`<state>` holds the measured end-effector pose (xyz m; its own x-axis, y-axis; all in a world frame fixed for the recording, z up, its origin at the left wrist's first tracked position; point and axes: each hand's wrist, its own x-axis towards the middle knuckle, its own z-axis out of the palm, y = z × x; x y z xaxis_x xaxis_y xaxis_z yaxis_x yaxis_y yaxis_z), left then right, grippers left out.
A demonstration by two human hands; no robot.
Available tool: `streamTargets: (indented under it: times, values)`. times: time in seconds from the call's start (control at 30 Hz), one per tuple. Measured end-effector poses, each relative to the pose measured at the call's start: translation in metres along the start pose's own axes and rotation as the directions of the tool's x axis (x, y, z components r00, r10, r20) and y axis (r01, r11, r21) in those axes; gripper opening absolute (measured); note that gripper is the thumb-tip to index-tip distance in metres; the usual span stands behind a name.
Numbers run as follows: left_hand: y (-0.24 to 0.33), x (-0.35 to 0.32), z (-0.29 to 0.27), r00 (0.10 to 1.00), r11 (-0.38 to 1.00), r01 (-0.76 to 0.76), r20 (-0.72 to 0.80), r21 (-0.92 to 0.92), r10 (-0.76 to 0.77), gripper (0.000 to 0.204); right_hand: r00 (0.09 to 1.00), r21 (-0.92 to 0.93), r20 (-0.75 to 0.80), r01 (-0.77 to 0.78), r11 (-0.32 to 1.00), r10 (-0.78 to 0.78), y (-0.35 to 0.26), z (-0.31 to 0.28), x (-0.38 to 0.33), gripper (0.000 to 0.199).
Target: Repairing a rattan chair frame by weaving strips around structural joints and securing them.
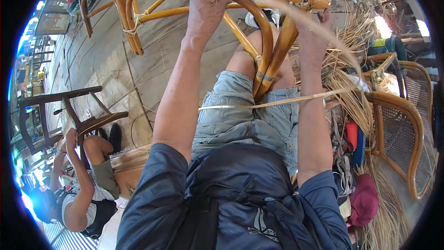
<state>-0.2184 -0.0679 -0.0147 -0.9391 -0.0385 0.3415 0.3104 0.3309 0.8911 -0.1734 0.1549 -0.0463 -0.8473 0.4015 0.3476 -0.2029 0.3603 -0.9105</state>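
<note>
Nearest, we record grey-green shorts [224,97]; between the thighs stand the joined legs of one tipped rattan frame [279,56], wedged there, we judge, for steadiness. One pale cane strip [277,103] loops across the lap and out right, its slack probably left wide to avoid snagging. Left hand [206,16]: curled into a fist at the frame's upper rail; whether it pinches rail or strip, we cannot tell. Right hand [311,40]: raised beside the far joint, its grip unclear to us. Rightward: loose cane bundle [354,96], seemingly kept within reach; cane-panelled chair [418,129]. Farther left: a seated co-worker [83,203], touching a dark wooden frame [60,96].
</note>
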Motion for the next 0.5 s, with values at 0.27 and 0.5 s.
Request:
streamTargets:
  times: [0.27,0.5]
  values:
    - [0.002,-0.003,-0.018,0.939,0.978,0.119,-0.300,-0.171,-0.167,0.028,0.978,-0.132,-0.085,0.177,0.975,-0.189,-0.022,0.017,-0.005,0.072]
    - [0.023,-0.038,0.034,0.919,0.795,0.080,-0.264,-0.601,-0.292,0.025,0.991,-0.021,-0.117,0.062,0.998,-0.064,-0.018,0.031,-0.014,0.069]
